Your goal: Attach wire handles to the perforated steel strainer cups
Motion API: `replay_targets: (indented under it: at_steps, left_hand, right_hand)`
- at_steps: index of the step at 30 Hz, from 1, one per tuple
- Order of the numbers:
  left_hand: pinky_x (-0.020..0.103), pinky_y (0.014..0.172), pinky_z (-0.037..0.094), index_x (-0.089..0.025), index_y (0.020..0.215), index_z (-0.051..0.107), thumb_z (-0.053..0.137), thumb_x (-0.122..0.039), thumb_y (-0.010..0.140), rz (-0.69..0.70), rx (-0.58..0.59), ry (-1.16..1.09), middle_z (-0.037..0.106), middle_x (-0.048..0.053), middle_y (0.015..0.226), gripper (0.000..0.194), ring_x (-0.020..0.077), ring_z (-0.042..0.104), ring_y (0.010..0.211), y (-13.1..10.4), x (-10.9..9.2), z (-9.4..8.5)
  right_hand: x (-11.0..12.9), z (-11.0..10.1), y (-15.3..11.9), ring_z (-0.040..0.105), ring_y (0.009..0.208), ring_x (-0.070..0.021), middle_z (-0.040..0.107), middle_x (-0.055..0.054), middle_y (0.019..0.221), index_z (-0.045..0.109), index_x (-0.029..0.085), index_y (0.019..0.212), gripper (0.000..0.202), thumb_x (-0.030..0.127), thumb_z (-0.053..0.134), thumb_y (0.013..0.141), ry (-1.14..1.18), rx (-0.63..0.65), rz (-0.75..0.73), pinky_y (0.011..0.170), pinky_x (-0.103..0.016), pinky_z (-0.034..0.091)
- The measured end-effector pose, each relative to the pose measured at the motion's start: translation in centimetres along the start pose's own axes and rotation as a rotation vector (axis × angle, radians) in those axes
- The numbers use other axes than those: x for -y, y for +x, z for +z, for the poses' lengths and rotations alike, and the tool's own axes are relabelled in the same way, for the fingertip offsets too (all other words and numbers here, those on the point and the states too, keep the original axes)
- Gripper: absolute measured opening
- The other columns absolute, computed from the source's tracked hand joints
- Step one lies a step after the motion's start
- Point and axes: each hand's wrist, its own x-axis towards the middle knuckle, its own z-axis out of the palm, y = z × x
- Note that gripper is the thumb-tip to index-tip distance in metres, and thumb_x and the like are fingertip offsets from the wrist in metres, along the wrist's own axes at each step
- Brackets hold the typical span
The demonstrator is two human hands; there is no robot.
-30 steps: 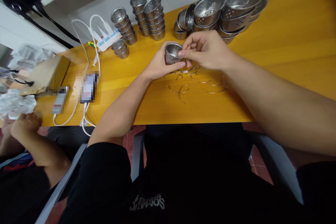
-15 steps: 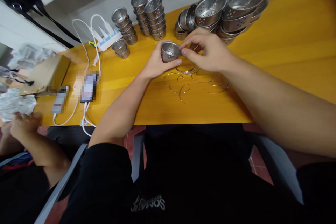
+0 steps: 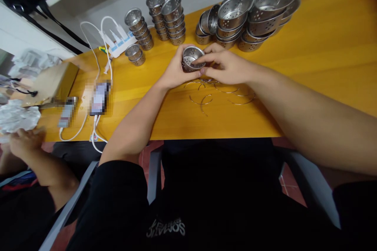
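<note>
While the left hand (image 3: 173,71) grasps a cup (image 3: 188,63) round its outside, head view shows the right hand (image 3: 226,64) at the same cup, a finger reaching over the rim into the mouth and the thumb low by the near side. Cup is mid-handling, held up over the bench (image 3: 167,115), mouth up and tilted a bit; looks under way rather than finished, my read. Cannot tell if the right hand pinches anything thin; its fingers are part bent, not clenched. No wire can be made out in the cup for sure. Loose curved wires (image 3: 201,104) lie on the bench on the wearer's side of the hands, some overlapping, some partly hidden, so these sit apart from any cup. Small cups stand nested: a short stack (image 3: 136,58) and a taller stack (image 3: 143,33) near the power strip (image 3: 123,45), two more columns right of that. Larger pile (image 3: 265,19) of wide cups at far right, several tipped. Whether stacked ones are done or waiting, cannot say. Off left: two phones (image 3: 99,100), a box (image 3: 54,86), and another person's hand (image 3: 26,141) by crumpled plastic (image 3: 19,115).
</note>
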Motion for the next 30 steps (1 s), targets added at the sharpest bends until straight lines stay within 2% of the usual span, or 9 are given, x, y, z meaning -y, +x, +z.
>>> replay_targets:
  at_steps: [5,10,13,17,20,24,27,30]
  left_hand:
    - [0.061,0.135,0.060,-0.024,0.167,0.049,0.081,-0.112,0.084,0.014,-0.008,0.014,0.069,0.014,0.151,0.124,0.0352,0.076,0.146,0.0,-0.1,0.1]
    - [0.063,0.138,0.058,-0.031,0.172,0.044,0.073,-0.107,0.096,0.059,0.012,0.071,0.068,0.012,0.155,0.112,0.0361,0.075,0.151,-0.1,0.7,-0.1]
    - [0.063,0.139,0.057,-0.033,0.178,0.036,0.070,-0.106,0.099,0.063,0.015,0.100,0.066,0.013,0.158,0.113,0.0368,0.073,0.153,-0.1,1.3,-0.3]
    - [0.062,0.137,0.059,-0.034,0.175,0.038,0.077,-0.106,0.095,0.034,-0.014,0.092,0.060,0.015,0.169,0.114,0.0384,0.069,0.161,-0.2,2.1,-0.9]
    - [0.060,0.129,0.066,-0.036,0.170,0.044,0.083,-0.103,0.093,0.001,-0.020,0.066,0.057,0.017,0.175,0.109,0.0390,0.069,0.161,-0.3,3.0,-1.5]
    - [0.061,0.123,0.070,-0.040,0.167,0.050,0.088,-0.093,0.098,-0.032,-0.048,0.077,0.064,0.017,0.175,0.095,0.0369,0.073,0.153,-0.3,3.9,-1.9]
    - [0.060,0.122,0.070,-0.038,0.165,0.052,0.086,-0.090,0.100,-0.054,-0.051,0.113,0.064,0.017,0.177,0.090,0.0359,0.073,0.152,-0.4,3.7,-1.9]
    - [0.057,0.121,0.068,-0.036,0.162,0.054,0.080,-0.097,0.100,-0.072,-0.049,0.139,0.064,0.016,0.175,0.090,0.0353,0.073,0.150,-0.5,3.0,-1.9]
  right_hand:
    - [-0.6,0.2,0.2,0.073,0.134,-0.0411,0.076,-0.010,0.140,0.089,0.041,0.149,0.046,0.057,0.096,0.106,0.010,0.002,-0.017,0.113,-0.062,0.071]
    - [0.9,-0.4,-0.1,0.075,0.126,-0.0365,0.074,-0.013,0.145,0.087,0.036,0.153,0.045,0.060,0.085,0.116,-0.023,0.006,-0.072,0.110,-0.055,0.071]
    - [2.1,-1.1,-0.3,0.075,0.118,-0.0334,0.073,-0.014,0.148,0.087,0.033,0.147,0.045,0.066,0.081,0.118,-0.043,-0.016,-0.072,0.105,-0.054,0.070]
    - [2.5,-1.8,-0.1,0.075,0.110,-0.0341,0.073,-0.015,0.143,0.088,0.032,0.139,0.049,0.075,0.078,0.117,-0.101,-0.061,-0.033,0.102,-0.057,0.068]
    - [1.7,-2.2,0.0,0.072,0.113,-0.0374,0.073,-0.018,0.141,0.089,0.029,0.137,0.053,0.077,0.075,0.118,-0.183,-0.084,0.003,0.106,-0.061,0.064]
    - [-0.2,-2.9,-0.1,0.065,0.128,-0.0443,0.073,-0.020,0.139,0.087,0.032,0.140,0.055,0.079,0.067,0.120,-0.230,-0.085,0.045,0.119,-0.068,0.057]
    - [-1.7,-3.3,-0.2,0.063,0.132,-0.0465,0.074,-0.021,0.136,0.086,0.031,0.145,0.060,0.081,0.063,0.121,-0.259,-0.076,0.077,0.124,-0.068,0.052]
    - [-2.5,-3.4,-0.1,0.065,0.131,-0.0455,0.076,-0.022,0.139,0.084,0.028,0.145,0.062,0.080,0.061,0.122,-0.321,-0.075,0.122,0.121,-0.064,0.052]
